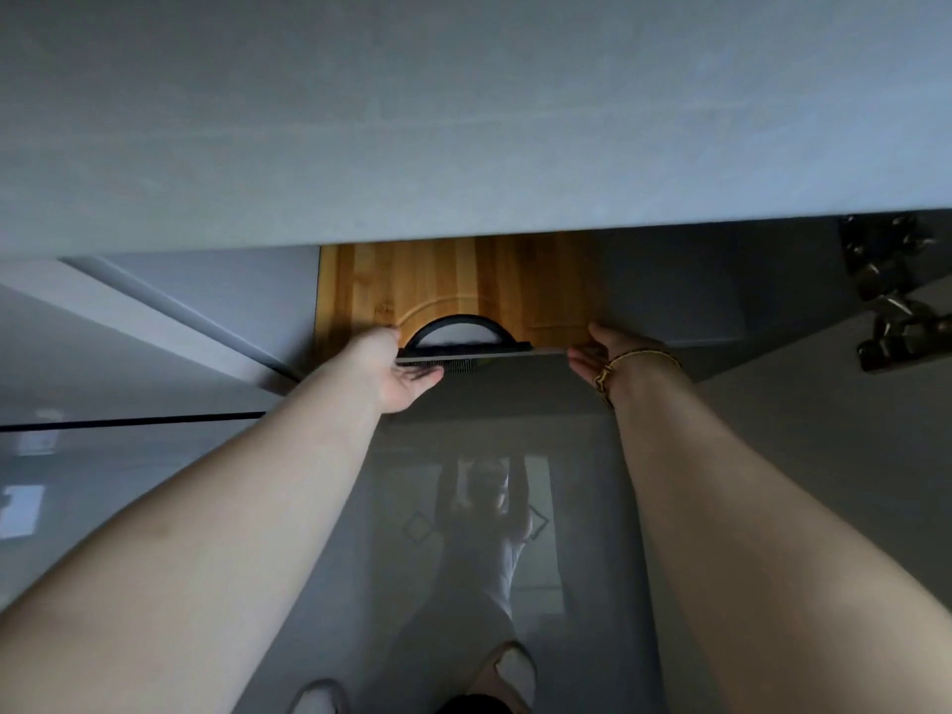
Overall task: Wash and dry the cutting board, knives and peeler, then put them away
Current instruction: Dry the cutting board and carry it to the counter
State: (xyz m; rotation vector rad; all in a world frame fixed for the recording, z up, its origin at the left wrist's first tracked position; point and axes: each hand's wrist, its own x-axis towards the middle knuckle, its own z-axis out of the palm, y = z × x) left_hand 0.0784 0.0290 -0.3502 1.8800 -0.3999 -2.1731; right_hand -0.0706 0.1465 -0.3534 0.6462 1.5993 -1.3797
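Observation:
A wooden cutting board (463, 275) with a black arched handle (466, 324) and a thin metal near edge lies flat inside an overhead cabinet, its far part hidden behind a grey panel (463, 121). My left hand (399, 365) grips the board's near left corner, thumb on top and palm under the edge. At the near right corner my right hand (600, 353), with a gold bracelet (636, 359) on the wrist, holds the board the same way. No knives or peeler are in view.
Metal door hinges (888, 296) stick out at the upper right of the cabinet opening. A glossy grey surface (257, 507) below the board reflects a person with raised arms. A dark seam (134, 420) runs across it on the left.

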